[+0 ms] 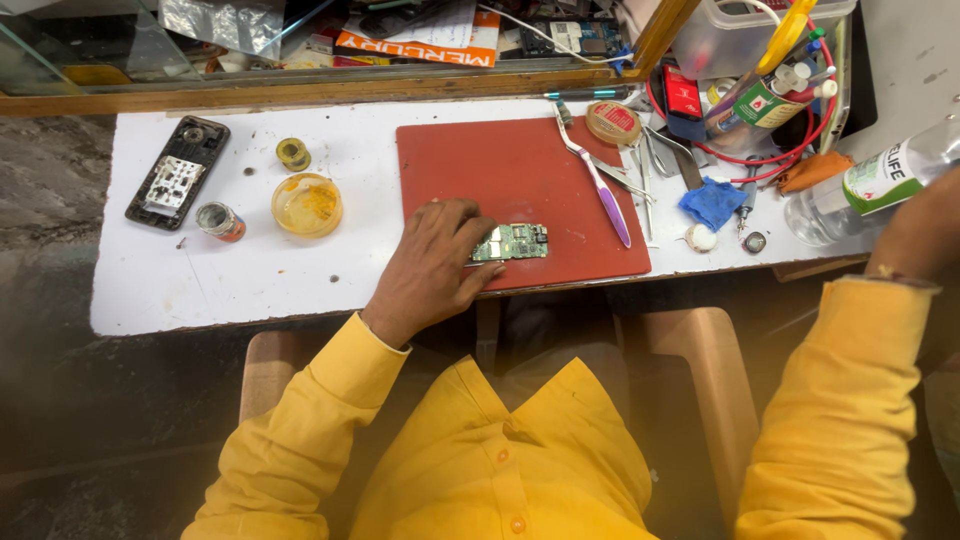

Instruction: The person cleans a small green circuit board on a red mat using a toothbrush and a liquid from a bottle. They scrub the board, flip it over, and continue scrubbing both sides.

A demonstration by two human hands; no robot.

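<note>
- The left hand point(432, 265) lies palm down on the red mat point(480, 165), fingers spread a little and bent, their tips pressing on the left end of a small green circuit board point(512, 242); it pins the board flat rather than pinching it
- The circuit board sits near the front edge of the mat, a little right of the mat's middle, lying lengthwise along that edge
- The right hand itself is out of sight past the right edge of the view; only its forearm point(915, 235) and yellow sleeve point(850, 400) show, so I cannot tell how that grip stands
- The forearm rises beside a clear plastic bottle point(870, 180) lying at the right end of the white table point(230, 280)
- A purple and white toothbrush point(598, 180) lies slantwise across the right edge of the mat, head towards the back
- Just beyond the mat's right edge lie tweezers point(640, 185), a blue cloth point(712, 202) and a small white ball point(700, 237)
- A round brown tin point(613, 122) sits at the mat's back right corner
- On the table's left part, an opened phone point(178, 172) lies near the back left corner, with a small yellow spool point(293, 153), a round yellow dish point(307, 204) and a little can point(219, 221) on its side between it and the mat
- A clear tub point(735, 40) of tools and tubes stands at the back right
</note>
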